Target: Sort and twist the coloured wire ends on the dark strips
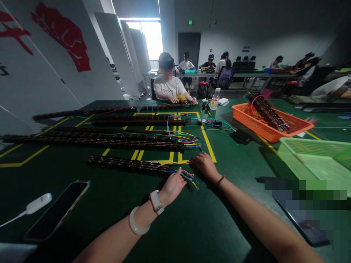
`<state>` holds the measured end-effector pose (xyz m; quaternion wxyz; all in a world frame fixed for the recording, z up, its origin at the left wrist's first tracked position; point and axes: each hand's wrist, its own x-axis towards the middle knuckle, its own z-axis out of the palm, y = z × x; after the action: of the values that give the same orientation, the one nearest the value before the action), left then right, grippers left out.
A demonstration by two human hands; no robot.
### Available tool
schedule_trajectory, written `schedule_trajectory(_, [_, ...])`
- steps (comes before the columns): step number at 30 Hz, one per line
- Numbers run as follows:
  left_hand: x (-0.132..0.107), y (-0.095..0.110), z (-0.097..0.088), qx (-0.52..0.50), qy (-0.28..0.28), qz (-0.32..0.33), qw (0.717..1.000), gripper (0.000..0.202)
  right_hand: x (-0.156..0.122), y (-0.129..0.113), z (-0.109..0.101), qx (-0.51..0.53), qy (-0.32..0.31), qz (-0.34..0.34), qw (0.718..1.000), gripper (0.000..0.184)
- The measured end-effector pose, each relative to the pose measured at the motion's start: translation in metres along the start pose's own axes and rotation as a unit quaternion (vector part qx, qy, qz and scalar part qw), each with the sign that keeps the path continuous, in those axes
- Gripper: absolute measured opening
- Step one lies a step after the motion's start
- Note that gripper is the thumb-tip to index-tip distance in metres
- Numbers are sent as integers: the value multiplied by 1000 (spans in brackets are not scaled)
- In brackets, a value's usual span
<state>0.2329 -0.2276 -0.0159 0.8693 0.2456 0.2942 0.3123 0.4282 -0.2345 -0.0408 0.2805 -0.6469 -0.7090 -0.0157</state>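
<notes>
A short dark wire harness [128, 164] lies across the table in front of me. Coloured wires [189, 177], green, blue and yellow, come out of its right end, some tipped with metal ring terminals. My left hand [174, 184], palm turned up, has its fingers curled around these wires. Just beyond it, my right hand [204, 164] is closed with its fingertips at the red-tipped end of a yellow wire [178, 163]. The exact pinch is partly hidden. Longer dark harnesses [123, 142] lie parallel behind, their wire ends close to my right hand.
An orange basket [271, 133] holding a dark bundle and a green basket [301, 160] stand at right. A phone [57, 210] lies at left, beside a white plug-like device [40, 203]. Across the table a person holds a yellow power tool [181, 98] near a bottle [215, 99].
</notes>
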Motion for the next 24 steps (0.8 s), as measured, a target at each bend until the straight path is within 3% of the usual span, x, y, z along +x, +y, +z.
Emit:
schedule_trajectory(4, [0,1,0,8,-9,-1,1000,16,-7,-5,-3,1,16,-15,1000,15])
schedule_trajectory(7, [1,0,-2,8,-20,0,1000,17,-15,-10,-15,27,34,-76,996,18])
schedule_trajectory(10, [3,-1,-5,5,-31,-4,1000,17,-24,-14,-29,33,61,-197,978,29])
schedule_trajectory(13, [4,-2,-7,5,-45,-12,999,20,-31,-19,-38,-16,62,-353,933,41])
schedule_trajectory(16, [4,-2,-7,8,-38,-26,999,20,-32,-25,-40,-67,45,-442,894,40])
schedule_trajectory(20, [2,-2,-5,15,-25,-25,999,19,-29,-31,-41,-109,37,-481,869,32])
schedule_trajectory(24, [3,-3,-5,11,-38,-11,999,23,-28,-26,-41,-133,37,-476,868,23])
